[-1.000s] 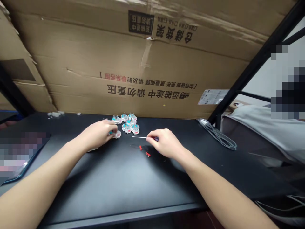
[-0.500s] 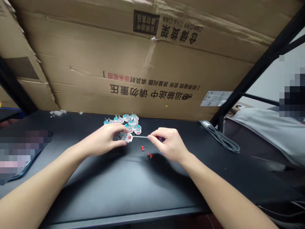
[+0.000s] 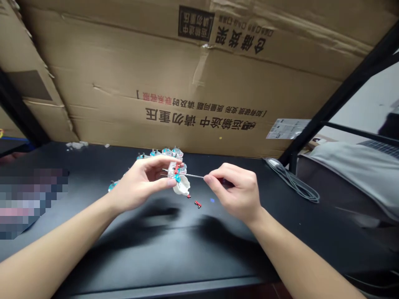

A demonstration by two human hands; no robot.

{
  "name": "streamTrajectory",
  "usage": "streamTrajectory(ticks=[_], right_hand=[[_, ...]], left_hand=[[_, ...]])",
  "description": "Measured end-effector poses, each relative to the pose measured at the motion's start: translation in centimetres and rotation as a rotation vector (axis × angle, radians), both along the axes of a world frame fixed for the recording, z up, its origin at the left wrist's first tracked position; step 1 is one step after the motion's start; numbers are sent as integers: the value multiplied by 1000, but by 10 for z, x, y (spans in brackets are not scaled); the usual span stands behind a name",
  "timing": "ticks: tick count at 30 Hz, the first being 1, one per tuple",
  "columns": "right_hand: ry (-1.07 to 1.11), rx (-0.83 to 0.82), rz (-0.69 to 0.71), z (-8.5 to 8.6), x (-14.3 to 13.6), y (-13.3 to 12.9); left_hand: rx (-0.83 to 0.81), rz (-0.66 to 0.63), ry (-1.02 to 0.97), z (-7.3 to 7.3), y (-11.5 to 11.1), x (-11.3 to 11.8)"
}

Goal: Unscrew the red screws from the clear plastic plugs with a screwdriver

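Observation:
My left hand (image 3: 148, 176) is closed round a clear and turquoise plug (image 3: 172, 169), pinched between thumb and fingers. A red part shows at the plug's open side, and thin metal pins stick out towards my palm. Just under the plug is a white cover (image 3: 181, 187); I cannot tell whether it touches the table or hangs. My right hand (image 3: 235, 187) grips a screwdriver, its thin metal shaft (image 3: 192, 175) pointing left with the tip at the plug. The screwdriver's handle is mostly hidden in my fingers. Small red parts (image 3: 198, 204) lie on the table below.
More clear and turquoise plugs (image 3: 177, 152) stand behind my left hand, and another plug (image 3: 112, 186) sits by the wrist. A large cardboard sheet (image 3: 199, 83) rises behind the black table (image 3: 174, 257). A coiled grey cable (image 3: 293, 182) lies to the right.
The plug in my left hand has turned and now shows its open side. A white cover has come into view below it. My right hand has shifted slightly right with the screwdriver.

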State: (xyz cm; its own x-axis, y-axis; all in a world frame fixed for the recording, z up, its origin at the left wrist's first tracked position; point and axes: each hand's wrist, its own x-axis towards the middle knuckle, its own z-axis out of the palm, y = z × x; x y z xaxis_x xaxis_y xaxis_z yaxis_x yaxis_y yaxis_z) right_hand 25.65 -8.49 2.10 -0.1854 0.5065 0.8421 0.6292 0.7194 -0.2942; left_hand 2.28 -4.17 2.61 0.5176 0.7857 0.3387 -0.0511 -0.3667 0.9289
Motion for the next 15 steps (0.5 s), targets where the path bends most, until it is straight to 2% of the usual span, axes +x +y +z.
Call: streamTrajectory(ticks=[9,15], right_hand=[[6,-81,-15,0,2,-2],[-5,-99,-21,0,2,-1]], left_hand=[[-94,24,0,1,-4,3],[-73,52,29,0,-3,2]])
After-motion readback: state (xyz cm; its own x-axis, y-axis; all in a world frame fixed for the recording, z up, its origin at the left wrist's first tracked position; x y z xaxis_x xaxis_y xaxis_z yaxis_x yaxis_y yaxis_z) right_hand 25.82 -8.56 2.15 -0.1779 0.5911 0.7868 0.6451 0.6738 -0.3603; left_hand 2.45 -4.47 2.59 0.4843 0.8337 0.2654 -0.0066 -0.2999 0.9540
